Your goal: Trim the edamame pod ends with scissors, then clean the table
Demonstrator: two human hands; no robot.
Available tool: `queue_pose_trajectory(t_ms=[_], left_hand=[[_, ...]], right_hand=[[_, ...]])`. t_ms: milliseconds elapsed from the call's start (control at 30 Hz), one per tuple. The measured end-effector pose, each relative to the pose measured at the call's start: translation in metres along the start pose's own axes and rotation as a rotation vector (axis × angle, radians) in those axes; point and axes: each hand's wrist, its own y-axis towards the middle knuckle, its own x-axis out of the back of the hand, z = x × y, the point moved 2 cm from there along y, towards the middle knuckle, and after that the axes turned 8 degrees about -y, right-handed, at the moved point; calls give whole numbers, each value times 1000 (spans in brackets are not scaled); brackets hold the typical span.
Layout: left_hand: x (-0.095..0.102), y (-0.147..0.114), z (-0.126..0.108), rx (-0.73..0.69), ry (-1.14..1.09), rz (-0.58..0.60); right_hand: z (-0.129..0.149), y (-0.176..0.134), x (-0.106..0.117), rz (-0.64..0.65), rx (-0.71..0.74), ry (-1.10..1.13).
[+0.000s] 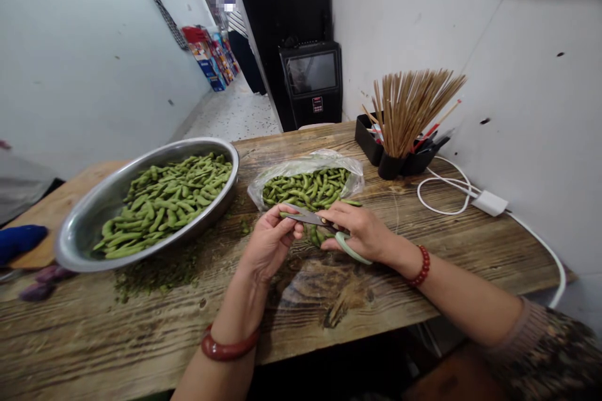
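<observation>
My right hand (360, 230) grips a pair of scissors (308, 215) with pale green handles, blades pointing left. Between the fingertips of my left hand (270, 241) is a green soybean pod (288, 215), right at the blades. Just beyond both hands lies a clear plastic bag (282, 169) full of pods. A few more pods (317, 236) show below the scissors, partly hidden by my right hand. To the left stands a large metal basin (75, 244), heaped with green pods (164, 207).
Green trimmings (160, 272) litter the wooden table (301, 326) beside the basin. Back right, a black holder (369, 141) carries bundled wooden sticks (411, 106). A white adapter (490, 203) and its cable lie near the wall. A person (247, 56) stands in the doorway.
</observation>
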Motion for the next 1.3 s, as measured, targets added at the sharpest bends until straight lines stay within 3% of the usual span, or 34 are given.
queue_pose_trajectory(t_ms=[300, 467, 600, 700, 800, 967, 1067, 1200, 1300], left_hand=[[0, 1, -3, -32, -9, -16], [15, 1, -24, -133, -122, -160], [24, 0, -33, -216, -70, -249], [25, -1, -34, -293, 197, -317], [25, -1, -33, -324, 673, -357], [30, 1, -30, -270, 1448, -263], [32, 2, -28, -147, 1693, -193], [33, 1, -28, 40, 1919, -213], [33, 1, -27, 50, 1968, -207]], right_hand=[[-3, -1, 0, 3, -48, 18], [-12, -1, 1, -146, -107, 52], [-14, -1, 0, -161, -93, 54], [-14, -2, -1, -150, -77, 47], [-14, -2, -2, -158, -71, 39], [-14, -1, 0, -165, -85, 41], [-13, -1, 1, -160, -94, 29], [-11, 0, 3, -148, -97, 30], [-10, 1, 3, -144, -101, 35]])
